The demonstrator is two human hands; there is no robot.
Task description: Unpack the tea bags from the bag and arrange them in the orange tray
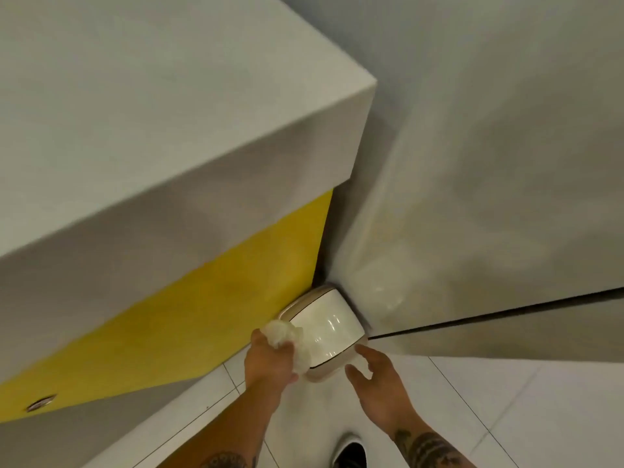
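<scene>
Crumpled bag (281, 332) at the bin (329, 327)
The left hand (270, 358) clutches it against the lid; the right hand (376, 385) spreads its fingers (357, 373) wide alongside, seemingly to tip the lid open; tray out of view

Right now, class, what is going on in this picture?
A person reaches down to a white bin on the floor, in the corner between a counter and a wall. The left hand grips crumpled plastic at the bin's lid, seemingly to throw it away. The right hand is open, fingers at the bin's near edge.
</scene>
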